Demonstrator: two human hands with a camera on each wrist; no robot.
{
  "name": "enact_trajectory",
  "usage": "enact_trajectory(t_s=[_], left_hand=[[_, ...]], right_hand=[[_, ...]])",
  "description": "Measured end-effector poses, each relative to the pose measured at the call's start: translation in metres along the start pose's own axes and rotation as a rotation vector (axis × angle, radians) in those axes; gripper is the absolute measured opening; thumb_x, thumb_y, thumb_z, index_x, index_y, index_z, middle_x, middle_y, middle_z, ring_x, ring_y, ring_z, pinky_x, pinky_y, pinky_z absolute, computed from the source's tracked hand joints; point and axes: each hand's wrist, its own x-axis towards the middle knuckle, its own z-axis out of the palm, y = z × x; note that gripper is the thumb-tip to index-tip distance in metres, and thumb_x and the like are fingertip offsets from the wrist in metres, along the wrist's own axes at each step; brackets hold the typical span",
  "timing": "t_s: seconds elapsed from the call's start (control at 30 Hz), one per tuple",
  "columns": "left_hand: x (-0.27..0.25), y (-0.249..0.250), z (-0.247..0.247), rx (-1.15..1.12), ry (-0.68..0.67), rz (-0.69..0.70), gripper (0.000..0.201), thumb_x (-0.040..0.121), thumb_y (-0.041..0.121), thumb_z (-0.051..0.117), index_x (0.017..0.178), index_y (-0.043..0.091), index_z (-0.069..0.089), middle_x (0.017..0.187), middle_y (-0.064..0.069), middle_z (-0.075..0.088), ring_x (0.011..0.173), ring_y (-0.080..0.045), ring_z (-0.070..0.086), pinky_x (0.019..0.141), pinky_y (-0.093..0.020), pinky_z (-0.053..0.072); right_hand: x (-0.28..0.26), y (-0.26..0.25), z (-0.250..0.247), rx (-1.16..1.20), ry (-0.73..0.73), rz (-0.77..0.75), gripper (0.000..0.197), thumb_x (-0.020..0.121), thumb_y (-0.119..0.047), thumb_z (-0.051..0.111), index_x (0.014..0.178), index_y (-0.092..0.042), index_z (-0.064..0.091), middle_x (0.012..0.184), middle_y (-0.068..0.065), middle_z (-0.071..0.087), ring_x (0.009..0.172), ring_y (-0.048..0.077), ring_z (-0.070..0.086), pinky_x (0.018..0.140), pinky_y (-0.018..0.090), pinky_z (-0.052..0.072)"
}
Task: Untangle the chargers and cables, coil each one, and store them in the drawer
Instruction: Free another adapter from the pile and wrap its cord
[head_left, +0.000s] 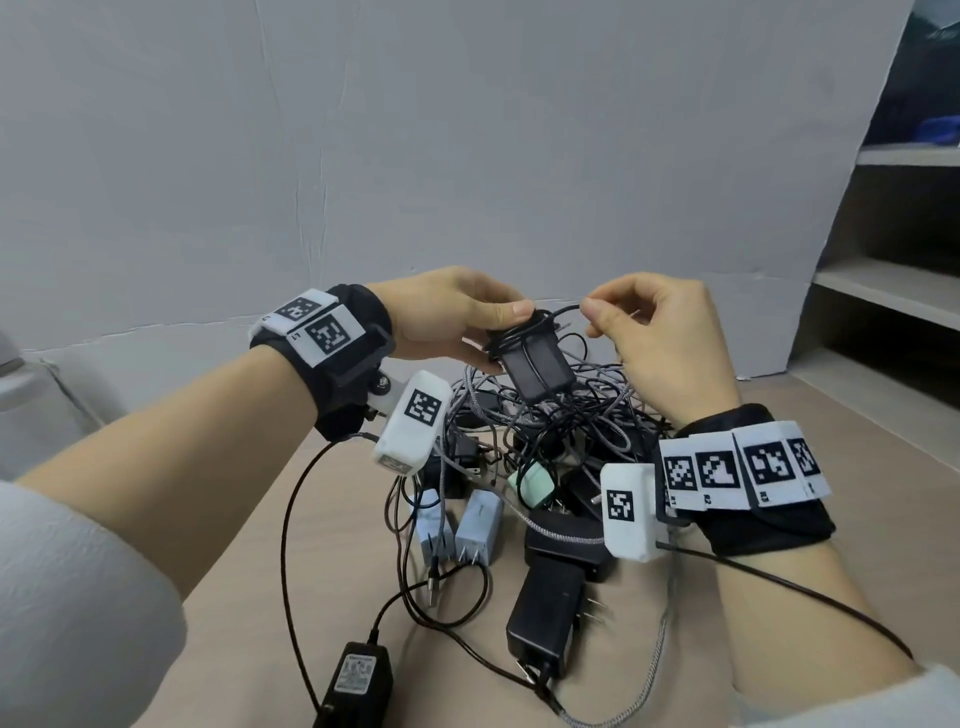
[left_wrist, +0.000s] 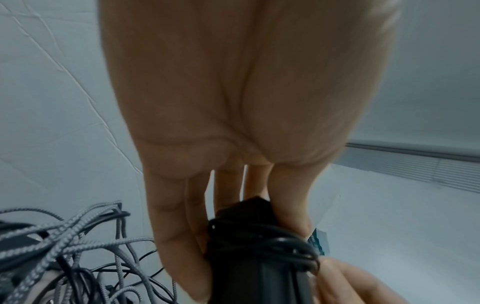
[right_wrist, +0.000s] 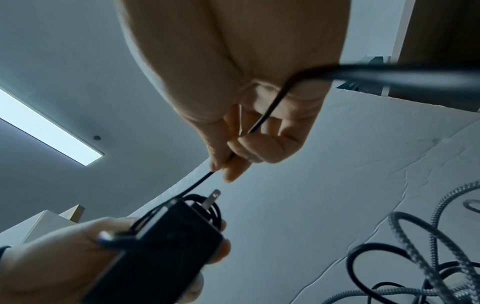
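Note:
My left hand (head_left: 467, 325) grips a black power adapter (head_left: 540, 371) at its top end, lifted above the pile. A thin black cable (head_left: 558, 312) is wound in several turns around the adapter's upper end, by its prongs (right_wrist: 211, 200). My right hand (head_left: 613, 317) pinches that cable between thumb and forefinger just right of the adapter. In the right wrist view the cable (right_wrist: 197, 183) runs taut from the pinching fingers (right_wrist: 228, 164) down to the adapter (right_wrist: 166, 246). In the left wrist view the thumb (left_wrist: 293, 207) presses on the wrapped adapter (left_wrist: 259, 257).
A tangle of black and grey braided cables (head_left: 545, 426) lies on the beige table (head_left: 337, 519), with two pale blue plugs (head_left: 460, 525), a mint plug (head_left: 530, 483), and black adapters (head_left: 545, 613) (head_left: 356, 686). Shelves (head_left: 893, 291) stand at the right, a grey wall behind.

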Motion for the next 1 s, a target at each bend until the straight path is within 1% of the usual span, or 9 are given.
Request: enact_trajectory(t_s=[0.17,0.3,0.4,0.5,0.57,0.67,0.77,0.9,1.0], left_hand=[[0.000,0.002,0.003,-0.067,-0.033,0.024,0.029,0.094,0.035,0.064,0.107,0.008,0.066,0.098,-0.009,0.067,0.096,-0.026,0.060,0.096,-0.045,0.050],[-0.002,0.004,0.006,-0.208,-0.038,0.069,0.037,0.096,0.030,0.054,0.118,0.001,0.060,0.113,-0.016,0.061,0.106,-0.032,0.054,0.104,-0.050,0.045],[-0.002,0.006,0.007,-0.335,-0.014,0.093,0.037,0.102,0.030,0.050,0.121,0.000,0.058,0.103,-0.011,0.065,0.086,-0.021,0.062,0.080,-0.032,0.057],[-0.003,0.011,0.010,-0.483,0.034,0.136,0.036,0.102,0.030,0.047,0.113,-0.001,0.060,0.092,-0.008,0.065,0.079,-0.018,0.060,0.073,-0.027,0.056],[0.000,0.015,0.014,-0.580,0.087,0.151,0.035,0.100,0.032,0.051,0.112,0.001,0.062,0.095,-0.009,0.065,0.081,-0.019,0.061,0.076,-0.026,0.056],[0.011,0.019,0.020,-0.650,0.223,0.135,0.032,0.102,0.031,0.055,0.114,0.002,0.060,0.091,-0.008,0.065,0.078,-0.019,0.059,0.072,-0.024,0.054],[0.019,0.021,0.024,-0.522,0.360,0.088,0.028,0.100,0.032,0.061,0.100,0.004,0.063,0.076,-0.004,0.063,0.067,-0.017,0.054,0.064,-0.024,0.048],[0.018,0.018,0.026,-0.344,0.396,0.055,0.030,0.100,0.037,0.061,0.098,0.007,0.064,0.089,-0.007,0.062,0.076,-0.019,0.059,0.079,-0.031,0.050],[0.011,0.019,0.028,-0.354,0.355,0.080,0.027,0.102,0.030,0.057,0.088,0.008,0.063,0.084,-0.007,0.064,0.079,-0.023,0.064,0.084,-0.035,0.058]], right_hand=[[0.002,0.008,0.002,-0.010,-0.027,0.036,0.012,0.095,-0.026,0.067,0.085,-0.021,0.073,0.071,-0.007,0.072,0.056,-0.003,0.056,0.068,0.027,0.046],[0.000,0.008,0.004,-0.015,-0.090,0.069,0.016,0.099,-0.020,0.060,0.089,-0.027,0.070,0.073,-0.008,0.068,0.063,0.008,0.060,0.067,0.036,0.054],[0.000,0.009,0.005,-0.005,-0.159,0.045,0.024,0.099,-0.008,0.053,0.094,-0.023,0.071,0.072,-0.003,0.069,0.059,0.015,0.061,0.062,0.039,0.055],[-0.003,0.003,0.010,0.055,-0.252,0.109,0.024,0.101,-0.007,0.046,0.098,-0.023,0.063,0.072,0.007,0.070,0.056,0.020,0.062,0.062,0.041,0.056],[-0.005,0.000,0.015,0.078,-0.313,0.156,0.022,0.102,-0.008,0.046,0.112,-0.022,0.058,0.072,0.008,0.069,0.057,0.021,0.063,0.064,0.040,0.058],[-0.010,-0.001,0.026,0.040,-0.465,0.236,0.044,0.101,-0.008,0.048,0.144,-0.017,0.044,0.067,0.004,0.065,0.055,0.021,0.062,0.067,0.043,0.062],[-0.016,-0.006,0.032,-0.017,-0.586,0.237,0.054,0.101,-0.011,0.050,0.152,-0.018,0.034,0.064,-0.001,0.063,0.051,0.018,0.059,0.065,0.044,0.062],[-0.018,-0.015,0.031,-0.015,-0.619,0.223,0.041,0.102,-0.011,0.047,0.143,-0.014,0.045,0.068,0.004,0.062,0.048,0.015,0.053,0.054,0.030,0.054],[-0.019,-0.019,0.027,-0.052,-0.645,0.194,0.035,0.101,-0.013,0.050,0.136,-0.012,0.051,0.069,0.002,0.066,0.051,0.016,0.058,0.057,0.032,0.057]])
